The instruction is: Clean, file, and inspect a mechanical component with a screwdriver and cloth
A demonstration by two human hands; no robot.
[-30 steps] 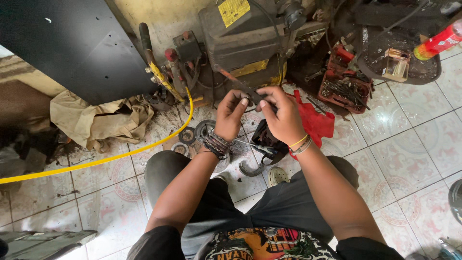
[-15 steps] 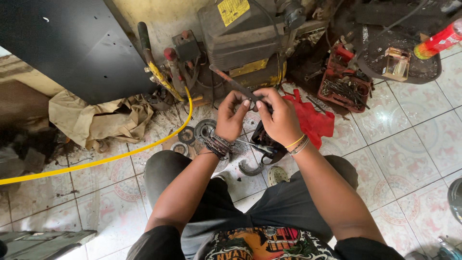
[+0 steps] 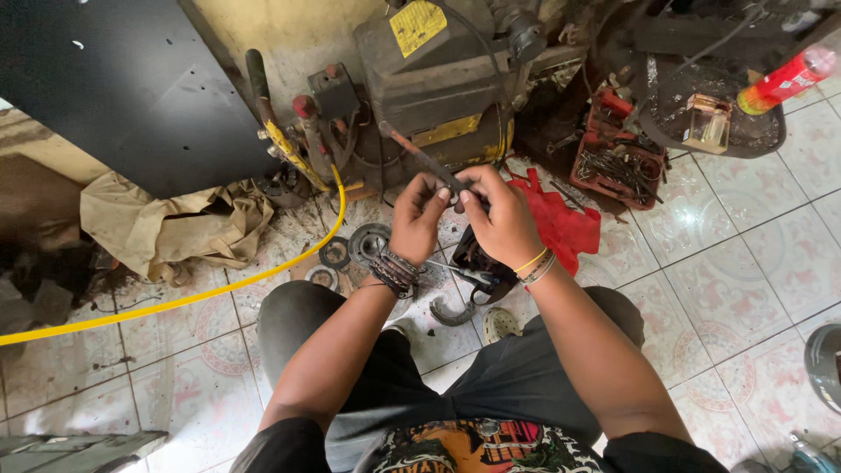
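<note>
I crouch over a tiled floor with both hands raised together in front of me. My left hand (image 3: pixel 419 219) and my right hand (image 3: pixel 501 215) pinch a small dark metal part (image 3: pixel 456 194) between their fingertips. The part is mostly hidden by my fingers. Dark bracelets ring my left wrist, yellow and pale bands my right. Below my hands lie a dark mechanical assembly (image 3: pixel 477 267), round metal rings (image 3: pixel 355 248) and a curved metal piece (image 3: pixel 451 311). A red rag (image 3: pixel 561 223) lies just right of my right hand.
A grimy dark machine with a yellow label (image 3: pixel 438 79) stands ahead. A yellow hose (image 3: pixel 175 302) runs across the floor at left beside a crumpled beige cloth (image 3: pixel 166 228). A red tool tray (image 3: pixel 618 162), a red bottle (image 3: pixel 784 81) and a black panel (image 3: pixel 114 88) surround me.
Both hands have kept working the small part, lifting slightly and drawing closer together; the fingers have shifted their grip. Nothing on the floor has moved.
</note>
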